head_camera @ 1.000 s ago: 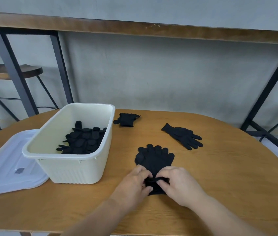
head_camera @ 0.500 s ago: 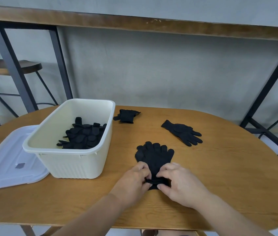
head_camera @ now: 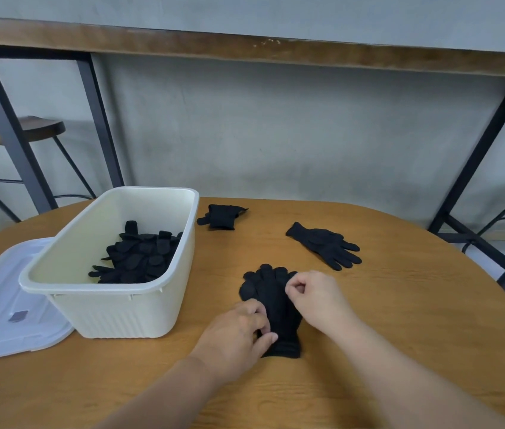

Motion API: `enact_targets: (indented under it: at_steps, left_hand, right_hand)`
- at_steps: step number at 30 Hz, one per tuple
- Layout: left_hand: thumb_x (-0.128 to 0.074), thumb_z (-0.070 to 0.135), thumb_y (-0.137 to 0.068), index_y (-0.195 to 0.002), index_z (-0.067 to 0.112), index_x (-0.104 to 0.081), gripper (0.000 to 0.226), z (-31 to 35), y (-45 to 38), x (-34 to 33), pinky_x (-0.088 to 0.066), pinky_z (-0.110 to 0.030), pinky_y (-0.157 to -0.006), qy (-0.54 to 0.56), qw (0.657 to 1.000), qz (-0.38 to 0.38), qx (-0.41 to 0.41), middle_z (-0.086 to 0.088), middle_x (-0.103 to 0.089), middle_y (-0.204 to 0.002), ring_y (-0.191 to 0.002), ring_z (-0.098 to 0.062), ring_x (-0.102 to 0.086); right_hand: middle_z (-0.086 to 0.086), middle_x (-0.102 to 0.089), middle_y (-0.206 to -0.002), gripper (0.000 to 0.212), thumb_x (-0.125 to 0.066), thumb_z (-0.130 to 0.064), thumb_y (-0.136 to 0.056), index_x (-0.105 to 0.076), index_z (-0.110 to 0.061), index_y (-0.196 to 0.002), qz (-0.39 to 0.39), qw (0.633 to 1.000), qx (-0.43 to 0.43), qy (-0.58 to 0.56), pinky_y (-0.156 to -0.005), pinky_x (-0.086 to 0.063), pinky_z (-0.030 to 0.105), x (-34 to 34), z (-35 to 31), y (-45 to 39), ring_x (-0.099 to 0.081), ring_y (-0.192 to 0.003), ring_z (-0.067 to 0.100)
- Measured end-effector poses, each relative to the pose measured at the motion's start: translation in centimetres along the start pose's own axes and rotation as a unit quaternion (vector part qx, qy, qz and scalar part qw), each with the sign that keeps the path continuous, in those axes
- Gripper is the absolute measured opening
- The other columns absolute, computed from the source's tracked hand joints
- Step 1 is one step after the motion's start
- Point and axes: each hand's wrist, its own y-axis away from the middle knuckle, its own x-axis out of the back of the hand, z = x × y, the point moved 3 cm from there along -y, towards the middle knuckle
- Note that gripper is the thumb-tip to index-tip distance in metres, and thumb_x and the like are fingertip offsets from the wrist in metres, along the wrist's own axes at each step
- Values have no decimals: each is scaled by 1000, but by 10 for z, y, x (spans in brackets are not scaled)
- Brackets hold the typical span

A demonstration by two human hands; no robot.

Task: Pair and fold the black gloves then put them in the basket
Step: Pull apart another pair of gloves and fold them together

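Low centre of my frame, my left hand (head_camera: 239, 335) grips the cuff end of the stacked gloves (head_camera: 271, 300) with curled fingers. Just above, my right hand (head_camera: 316, 297) curls at their fingertip end; I cannot tell whether it pinches fabric. Further up, one loose glove (head_camera: 324, 244) lies right, a folded pair (head_camera: 222, 216) centre, and the basket (head_camera: 115, 314) of gloves left.

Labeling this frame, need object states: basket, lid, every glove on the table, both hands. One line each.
basket: open, upright, holds a pile of black gloves
lid: off, flat on table left of basket
stacked pair: flat, unfolded, under both hands
left hand: pinches the pair near the cuff
right hand: fingers curled at the pair's finger end
single glove: flat, spread, untouched
folded glove: bundled, by basket's far corner
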Motion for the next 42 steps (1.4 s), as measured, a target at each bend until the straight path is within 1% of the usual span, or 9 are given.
enact_targets:
  at_steps: [3,7,11,17,21,27,32,36,42]
  left_hand:
    - [-52,50,-93,-92,27,-63,25,-5,-5,-6,-34,-7,-69,51,998,-12,22,23,-48,-110,-81,5,-46]
    - [-56,50,-90,-113,31,-57,29,-8,-3,-11,-36,-7,-73,79,997,-12,24,24,-44,-113,-79,8,-43]
    - [-54,53,-91,-124,33,-53,39,-8,4,-11,-33,-6,-79,88,996,-8,23,25,-37,-117,-88,4,-40]
    - [-44,56,-90,-126,33,-51,43,-8,9,-13,-26,-17,-100,42,999,24,5,21,-36,-122,-114,-1,-30]
    - [-29,50,-97,-124,32,-54,42,-11,8,-11,-18,-15,-99,48,996,71,7,22,-39,-124,-120,3,-24]
    - [-39,41,-99,-131,33,-50,35,-14,5,-15,-9,-14,-110,42,996,78,32,22,-26,-144,-137,5,-7]
    - [-39,53,-96,-138,35,-43,46,-14,3,-18,4,-18,-116,32,998,38,46,22,-22,-151,-143,3,2]
    - [-41,54,-95,-139,34,-43,48,-13,3,-17,8,-15,-112,24,998,40,49,21,-23,-150,-142,2,-3]
    - [-41,56,-94,-141,31,-41,53,-11,3,-16,10,-18,-115,14,998,39,52,19,-24,-149,-141,1,-6]
  right_hand:
    - [-8,-69,-83,16,-59,-31,-94,-73,-25,-91,-1,1000,-11,-29,-72,-58,33,-8,-17,-24,-64,-76,11]
    - [-8,-69,-91,21,-66,-44,-86,-73,-26,-94,-75,996,-15,-33,-77,-57,34,-31,-41,-44,-64,-83,13]
    - [-8,-69,-97,5,-74,-34,-82,-70,-31,-82,-143,990,-20,-2,-72,-53,27,-51,-39,-54,-63,-83,11]
    - [-13,-63,-78,10,-74,-42,-82,-70,-33,-83,-112,993,14,-23,-67,-51,26,-56,-29,-58,-58,-70,6]
    - [-12,-64,-85,18,-62,-41,-92,-71,-27,-99,-57,997,10,-52,-67,-52,28,-46,-24,-62,-60,-75,8]
    - [-9,-64,-93,12,-62,-32,-93,-72,-28,-99,11,999,-29,-30,-68,-51,25,-37,-12,-69,-58,-76,5]
    - [-14,-58,-92,21,-69,-44,-87,-68,-31,-103,-59,998,-26,3,-65,-46,24,-48,-15,-66,-58,-84,9]
    - [-9,-67,-83,10,-66,-35,-91,-70,-29,-84,-58,998,-32,3,-73,-58,34,-50,-21,-71,-64,-77,12]
    - [-11,-63,-85,16,-67,-44,-88,-67,-29,-93,-54,998,-40,15,-74,-56,33,-44,-17,-68,-62,-81,12]
